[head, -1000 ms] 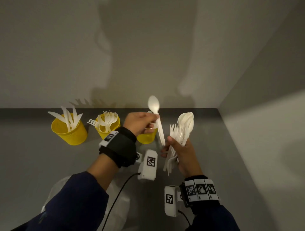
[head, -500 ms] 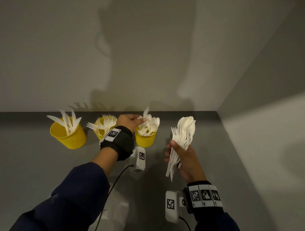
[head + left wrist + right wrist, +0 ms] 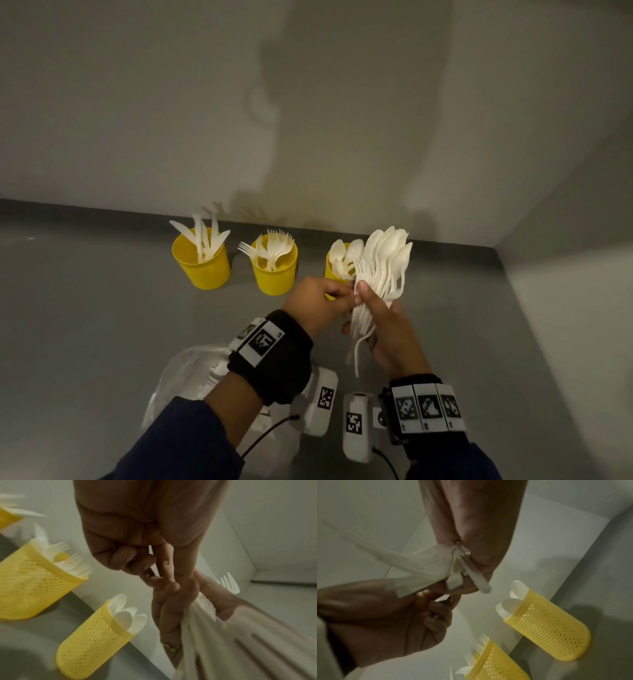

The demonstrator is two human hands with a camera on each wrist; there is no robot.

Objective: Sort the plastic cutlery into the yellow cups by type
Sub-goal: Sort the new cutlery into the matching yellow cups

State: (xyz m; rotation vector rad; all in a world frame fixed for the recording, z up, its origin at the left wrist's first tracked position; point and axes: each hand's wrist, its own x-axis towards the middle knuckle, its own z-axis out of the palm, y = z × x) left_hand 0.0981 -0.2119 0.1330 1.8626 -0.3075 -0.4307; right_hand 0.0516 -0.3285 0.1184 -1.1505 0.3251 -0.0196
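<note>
Three yellow mesh cups stand in a row by the back wall: the knife cup [image 3: 200,265], the fork cup [image 3: 274,275] and the spoon cup [image 3: 331,265], which is partly hidden behind the hands. My right hand [image 3: 368,308] grips a fanned bundle of white spoons and forks [image 3: 385,263] upright in front of the spoon cup. My left hand [image 3: 344,295] reaches in from the left, thumb and forefinger pinching at the bundle beside the right thumb. The left wrist view shows the spoon cup [image 3: 96,642], the fork cup [image 3: 34,588] and the bundle's handles [image 3: 205,628]. Which piece is pinched is hidden.
A crumpled clear plastic bag [image 3: 191,380] lies on the grey counter [image 3: 102,325] under my left forearm. Walls close the counter at the back and on the right. The cups lie within a hand's reach of the bundle.
My left hand carried a spoon to the spoon cup, left it there, and has come back right to the bundle. The right hand raised the bundle closer to the cups.
</note>
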